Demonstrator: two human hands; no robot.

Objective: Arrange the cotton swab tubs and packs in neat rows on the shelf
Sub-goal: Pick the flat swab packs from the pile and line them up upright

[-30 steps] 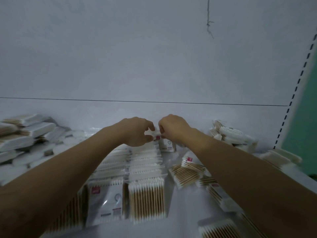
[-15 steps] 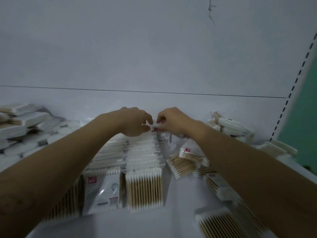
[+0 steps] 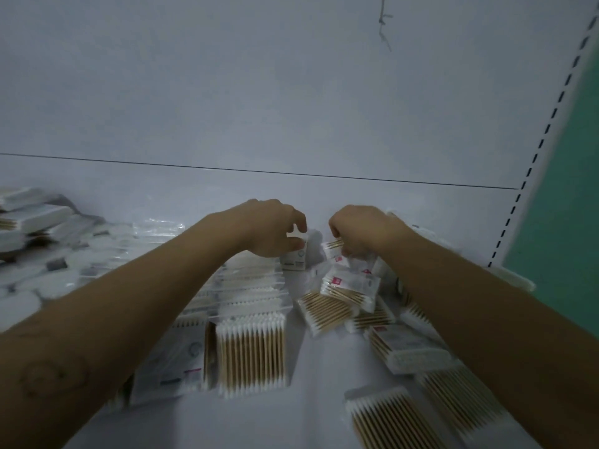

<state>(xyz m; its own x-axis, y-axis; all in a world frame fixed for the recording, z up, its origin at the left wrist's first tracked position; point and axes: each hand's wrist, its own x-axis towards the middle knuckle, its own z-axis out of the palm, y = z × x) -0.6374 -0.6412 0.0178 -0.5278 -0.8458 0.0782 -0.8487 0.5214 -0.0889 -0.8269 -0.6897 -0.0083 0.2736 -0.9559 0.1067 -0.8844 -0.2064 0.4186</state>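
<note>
At the far left of the shelf (image 3: 319, 393) sits a stack of flat packs (image 3: 30, 217), with round white pads (image 3: 35, 283) spread in front of it, too blurred to read. Next comes a straight row of packs (image 3: 251, 348) running from the shelf's front edge back to the rear panel (image 3: 291, 108), swab sticks facing forward.

The left hand (image 3: 267, 228) hovers over the far end of that row. Its grip is partly open: the forefinger is lifted, and the thumb tip is at the top edge of a small pack (image 3: 293, 259) standing against the rear panel.

Just to the right, the right hand (image 3: 361, 231) has its fingers curled tight round a pack of swabs (image 3: 335, 246), whose stick ends poke out towards the left hand. It is held just above a loose heap (image 3: 343, 288) of packs lying at odd angles. More packs (image 3: 410, 351) lie scattered along the right forearm towards the front. A slotted upright (image 3: 534, 157) and a green wall (image 3: 567, 189) close off the right side.
</note>
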